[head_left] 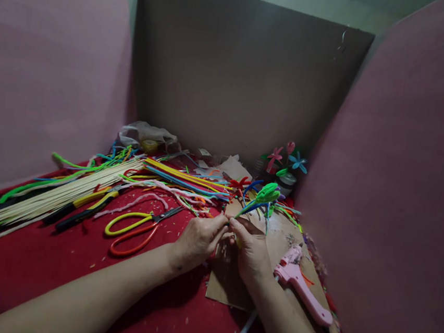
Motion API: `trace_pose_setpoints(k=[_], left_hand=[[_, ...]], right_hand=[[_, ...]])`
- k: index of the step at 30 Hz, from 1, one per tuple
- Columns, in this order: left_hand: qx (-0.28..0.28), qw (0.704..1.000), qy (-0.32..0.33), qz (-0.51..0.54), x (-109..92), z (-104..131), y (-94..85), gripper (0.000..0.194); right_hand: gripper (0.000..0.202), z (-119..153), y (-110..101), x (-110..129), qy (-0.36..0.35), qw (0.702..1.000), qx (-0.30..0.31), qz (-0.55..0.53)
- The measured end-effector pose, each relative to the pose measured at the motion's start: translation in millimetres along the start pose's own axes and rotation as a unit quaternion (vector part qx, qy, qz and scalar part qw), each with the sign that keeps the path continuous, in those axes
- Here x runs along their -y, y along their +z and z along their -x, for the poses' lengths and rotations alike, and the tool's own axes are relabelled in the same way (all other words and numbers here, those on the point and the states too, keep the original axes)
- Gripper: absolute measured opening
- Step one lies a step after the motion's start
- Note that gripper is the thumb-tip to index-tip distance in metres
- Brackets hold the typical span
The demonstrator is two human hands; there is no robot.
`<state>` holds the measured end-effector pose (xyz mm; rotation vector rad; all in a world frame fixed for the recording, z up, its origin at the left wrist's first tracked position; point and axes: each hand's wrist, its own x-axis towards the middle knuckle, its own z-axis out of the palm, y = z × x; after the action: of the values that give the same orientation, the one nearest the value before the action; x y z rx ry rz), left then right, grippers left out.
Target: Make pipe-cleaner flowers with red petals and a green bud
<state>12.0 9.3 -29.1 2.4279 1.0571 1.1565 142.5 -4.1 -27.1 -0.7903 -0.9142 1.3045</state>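
Note:
A bright green pipe-cleaner flower [268, 193] points up and away to the right, with green and blue strands along its stem. Closed in a pinch, my right hand [252, 252] grips the lower stem. My left hand [200, 238] is also closed, its thumb and forefinger pinching the stem's bottom end right beside the right fingertips. The fingers hide that end. Beneath both hands lies a cardboard sheet [226, 284]. A pink hot glue gun [302, 289] rests on it, right of my right hand. Scissors [132, 236] with yellow and red handles lie left of my left hand.
Pliers [88, 206], a bundle of thin sticks [66, 191] and several coloured pipe cleaners [189, 176] cover the left and middle. A plastic bag [150, 133] lies at the back. Finished flowers [298, 162] stand back right. Pink panels [393, 178] flank the red cloth [145, 311].

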Motion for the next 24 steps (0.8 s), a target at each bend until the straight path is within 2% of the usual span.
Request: trace_pose_setpoints(k=[4, 7, 10, 15, 19, 21, 24], left_hand=[[-0.009, 1.000, -0.010, 0.028, 1, -1, 1.7, 0.021], [-0.003, 0.994, -0.065, 0.093, -3, -3, 0.2, 0.024], [0.002, 0.972, -0.132, 0.193, -6, -7, -1.8, 0.025], [0.040, 0.900, -0.226, 0.370, -8, -14, -5.0, 0.025], [0.055, 0.854, -0.255, 0.449, -11, -15, -7.9, 0.027], [0.071, 0.817, -0.272, 0.503, -11, -15, -8.4, 0.026], [0.115, 0.746, -0.301, 0.583, -7, -14, -8.0, 0.025]], right_hand=[[0.010, 2, 1, 3, -0.011, 0.999, -0.005, 0.038], [0.010, 2, 3, 6, -0.031, 0.998, 0.004, 0.057], [0.012, 2, 5, 8, -0.043, 0.997, 0.015, 0.060], [0.011, 4, 8, 12, -0.010, 0.996, 0.080, 0.042], [0.013, 4, 7, 13, -0.013, 0.996, 0.069, 0.054], [0.011, 2, 4, 11, 0.001, 0.998, 0.060, 0.035], [0.016, -1, 0, 7, 0.040, 0.998, 0.050, -0.014]])
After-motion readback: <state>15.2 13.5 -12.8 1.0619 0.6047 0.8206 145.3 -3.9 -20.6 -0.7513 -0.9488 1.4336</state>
